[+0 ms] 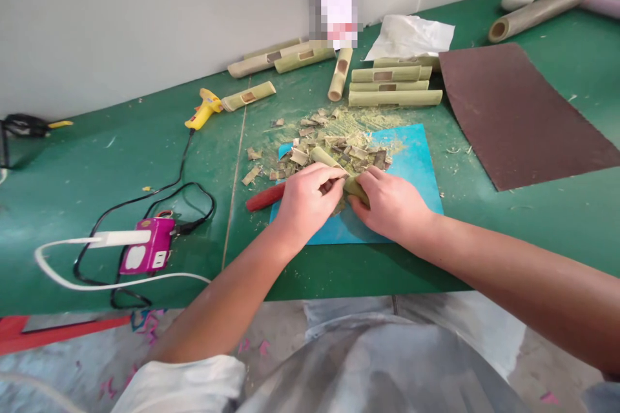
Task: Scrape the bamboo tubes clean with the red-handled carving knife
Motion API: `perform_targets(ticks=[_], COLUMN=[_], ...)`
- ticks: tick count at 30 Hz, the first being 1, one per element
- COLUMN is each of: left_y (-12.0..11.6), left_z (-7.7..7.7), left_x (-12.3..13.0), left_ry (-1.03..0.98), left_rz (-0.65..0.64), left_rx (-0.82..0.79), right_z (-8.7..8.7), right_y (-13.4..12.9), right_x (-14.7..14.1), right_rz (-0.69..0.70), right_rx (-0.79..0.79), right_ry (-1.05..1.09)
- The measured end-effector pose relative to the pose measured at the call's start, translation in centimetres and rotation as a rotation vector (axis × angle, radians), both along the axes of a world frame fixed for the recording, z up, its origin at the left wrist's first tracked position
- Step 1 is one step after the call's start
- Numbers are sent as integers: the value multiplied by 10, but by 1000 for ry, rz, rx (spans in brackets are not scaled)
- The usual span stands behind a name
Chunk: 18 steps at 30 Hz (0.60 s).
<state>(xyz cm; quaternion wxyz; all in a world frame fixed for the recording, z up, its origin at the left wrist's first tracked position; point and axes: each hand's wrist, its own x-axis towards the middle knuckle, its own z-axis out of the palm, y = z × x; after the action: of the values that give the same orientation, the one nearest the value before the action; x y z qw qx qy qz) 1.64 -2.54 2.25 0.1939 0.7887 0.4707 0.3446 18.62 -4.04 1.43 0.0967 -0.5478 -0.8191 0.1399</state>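
A green bamboo tube (325,156) lies at a slant over a blue sheet (421,171) in front of me. My right hand (387,200) wraps round its near end. My left hand (312,197) is closed in a pinch against the tube's middle; what is between its fingertips is too small to make out. A red handle (265,197) sticks out to the left from beneath my left hand, and the rest of that tool is hidden. Bamboo chips (358,151) and pale sawdust (358,119) are heaped just beyond my hands.
Notched bamboo tubes (394,98) are stacked behind the chips, others (305,58) along the wall. A yellow glue gun (206,110) lies left, its cord running to a magenta power adapter (150,242). A brown sheet (523,116) and a longer tube (542,10) lie right.
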Motion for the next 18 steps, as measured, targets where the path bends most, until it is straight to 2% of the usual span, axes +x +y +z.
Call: perform_targets(ticks=[5, 11, 18], left_y=[-1, 1, 0], left_z=[1, -6, -7], left_x=[-2, -1, -1], left_ry=[-29, -82, -70], left_rz=[4, 91, 36], left_rx=[-46, -55, -9], right_z=[0, -1, 1], right_y=[0, 0, 0], right_x=[1, 1, 0], right_rz=[-6, -19, -25], right_rx=[-1, -5, -10], right_ry=[4, 7, 4])
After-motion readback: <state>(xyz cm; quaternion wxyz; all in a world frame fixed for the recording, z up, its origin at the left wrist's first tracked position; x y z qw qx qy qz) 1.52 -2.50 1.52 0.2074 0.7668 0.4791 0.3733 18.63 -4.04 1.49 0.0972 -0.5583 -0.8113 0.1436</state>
